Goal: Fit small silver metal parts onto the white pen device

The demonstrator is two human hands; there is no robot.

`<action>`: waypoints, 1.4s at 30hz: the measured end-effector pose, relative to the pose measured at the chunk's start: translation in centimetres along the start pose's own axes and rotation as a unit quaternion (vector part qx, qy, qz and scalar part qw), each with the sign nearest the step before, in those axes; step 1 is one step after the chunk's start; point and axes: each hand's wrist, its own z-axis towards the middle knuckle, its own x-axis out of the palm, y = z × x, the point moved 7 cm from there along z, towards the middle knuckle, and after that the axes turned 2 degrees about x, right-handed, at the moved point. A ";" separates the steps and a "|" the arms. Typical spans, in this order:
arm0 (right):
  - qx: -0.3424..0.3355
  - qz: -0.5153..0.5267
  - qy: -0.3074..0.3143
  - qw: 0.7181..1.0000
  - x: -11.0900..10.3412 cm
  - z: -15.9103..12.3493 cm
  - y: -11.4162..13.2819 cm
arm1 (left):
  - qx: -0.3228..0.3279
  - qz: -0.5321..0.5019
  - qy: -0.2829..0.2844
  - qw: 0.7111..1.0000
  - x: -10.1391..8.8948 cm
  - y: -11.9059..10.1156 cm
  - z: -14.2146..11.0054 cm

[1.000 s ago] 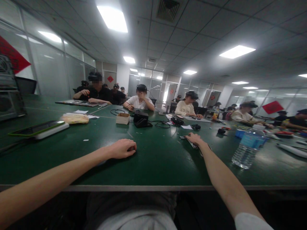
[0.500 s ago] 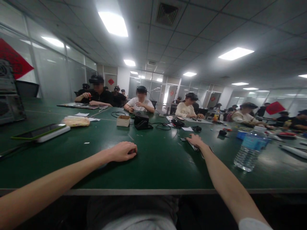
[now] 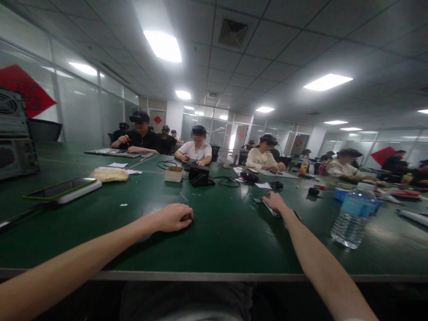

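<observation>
Green table top [image 3: 230, 254] is spread across the foreground. 1 dark computer case [image 3: 16, 156] is stood at far left. 1 clear water bottle [image 3: 354, 218] is stood upright, right of the right forearm [image 3: 312, 240] and apart from it. 1 green-rimmed tablet [image 3: 62, 191] is set at left. Left hand [image 3: 175, 217] is rested on the table, fingers curled; whether anything is held inside cannot be told. Right hand [image 3: 274, 201] is laid over 1 flat pale item [image 3: 271, 211] on the table, right of centre; contact is made, but whether it is gripped cannot be told. 1 white scrap [image 3: 123, 205] is left beyond the left forearm [image 3: 110, 247].

Bottle could be tipped if the right elbow is swung outward. Flat pale item could be skidded if pressed unevenly. Black cables [image 3: 227, 182] could be snagged by a forward reach.

Near edge [image 3: 217, 277] is crossed by 2 forearms. Sideways room is given between the hands; reach ahead is limited by 1 cardboard box [image 3: 174, 174] and 1 black device [image 3: 199, 176].
</observation>
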 end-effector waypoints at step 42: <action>-0.006 -0.045 0.018 0.999 -1.9 3.0 -1.9 | -0.004 -0.040 -0.006 0.999 1.1 0.8 1.0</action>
